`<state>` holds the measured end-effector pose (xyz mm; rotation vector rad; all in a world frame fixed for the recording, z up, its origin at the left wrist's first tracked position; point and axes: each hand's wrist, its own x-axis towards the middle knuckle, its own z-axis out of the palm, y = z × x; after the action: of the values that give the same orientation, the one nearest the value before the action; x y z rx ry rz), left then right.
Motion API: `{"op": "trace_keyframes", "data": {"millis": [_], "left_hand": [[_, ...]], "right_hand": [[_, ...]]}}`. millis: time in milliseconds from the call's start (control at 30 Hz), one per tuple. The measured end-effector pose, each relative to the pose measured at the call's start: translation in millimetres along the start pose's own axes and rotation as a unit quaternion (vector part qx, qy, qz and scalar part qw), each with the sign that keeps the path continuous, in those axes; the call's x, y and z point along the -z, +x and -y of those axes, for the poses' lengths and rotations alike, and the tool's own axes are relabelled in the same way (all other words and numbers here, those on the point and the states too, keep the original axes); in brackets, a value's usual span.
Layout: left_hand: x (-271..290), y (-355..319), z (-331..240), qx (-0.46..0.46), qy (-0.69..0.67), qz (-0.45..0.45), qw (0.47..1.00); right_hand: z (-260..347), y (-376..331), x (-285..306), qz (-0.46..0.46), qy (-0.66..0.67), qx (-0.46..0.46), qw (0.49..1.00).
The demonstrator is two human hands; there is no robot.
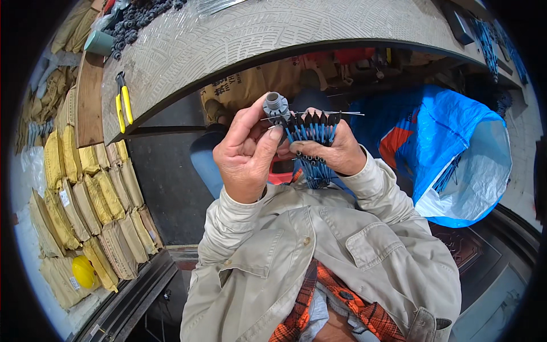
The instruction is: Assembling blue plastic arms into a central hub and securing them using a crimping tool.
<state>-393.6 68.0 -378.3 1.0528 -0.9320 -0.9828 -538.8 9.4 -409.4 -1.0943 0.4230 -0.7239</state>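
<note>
- Grey fitting (275, 106): small round plastic piece with a ribbed collar and an open hollow top; upper centre of the frame, just left of the cable bundle and touching it.
- Cable bundle (315, 149): many thin blue cables with black sleeved tips, fanned in a row at the top, gathered tight below; centre of the frame, in front of the chest. A thin pale wire crosses above the tips.
- Left hand (246, 154): fingers curled, thumb and forefinger pinching the grey fitting.
- Right hand (336, 149): fingers closed round the cable bundle, thumb across its front.
- Beige jacket (319, 256): lower centre, sleeves reaching up to both hands.
- Yellow-handled pliers (123, 102): on the pale workbench (239, 34), upper left.
- Blue plastic bag (456, 154): right of the hands, holding more blue cables.
- Yellow packets (91, 188): stacked in rows at the left edge.
</note>
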Motion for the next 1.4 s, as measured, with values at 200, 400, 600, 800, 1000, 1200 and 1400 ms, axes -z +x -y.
{"op": "trace_keyframes", "data": {"millis": [200,400,600,800,1000,1200,1400], "left_hand": [[-11.1,-4.4,-5.0,0.021,-0.09,-0.036,0.995],[-14.7,-4.3,-5.9,0.037,-0.056,-0.072,0.995],[-13.5,-3.5,0.5,0.026,-0.05,-0.097,0.994],[-7.7,-3.4,1.4,0.067,-0.128,-0.078,0.986],[-7.3,-4.4,0.2,0.048,-0.097,-0.069,0.992],[4.6,-6.9,3.1,-0.04,0.063,-0.031,0.997],[3.6,-7.5,3.7,-0.031,0.076,-0.03,0.996]], "right_hand": [[5.3,-0.7,-2.8,-0.002,-0.045,0.03,0.999],[5.9,-1.7,-6.4,-0.003,-0.046,0.055,0.997],[1.5,-0.9,-4.0,0.002,-0.076,0.032,0.997],[-6.7,2.8,3.1,0.024,-0.056,0.02,0.998],[8.4,17.6,-3.7,0.006,-0.099,0.156,0.983],[11.2,20.8,-6.1,0.046,-0.115,0.178,0.976],[3.2,16.2,-0.3,-0.003,-0.065,0.137,0.988]]}}
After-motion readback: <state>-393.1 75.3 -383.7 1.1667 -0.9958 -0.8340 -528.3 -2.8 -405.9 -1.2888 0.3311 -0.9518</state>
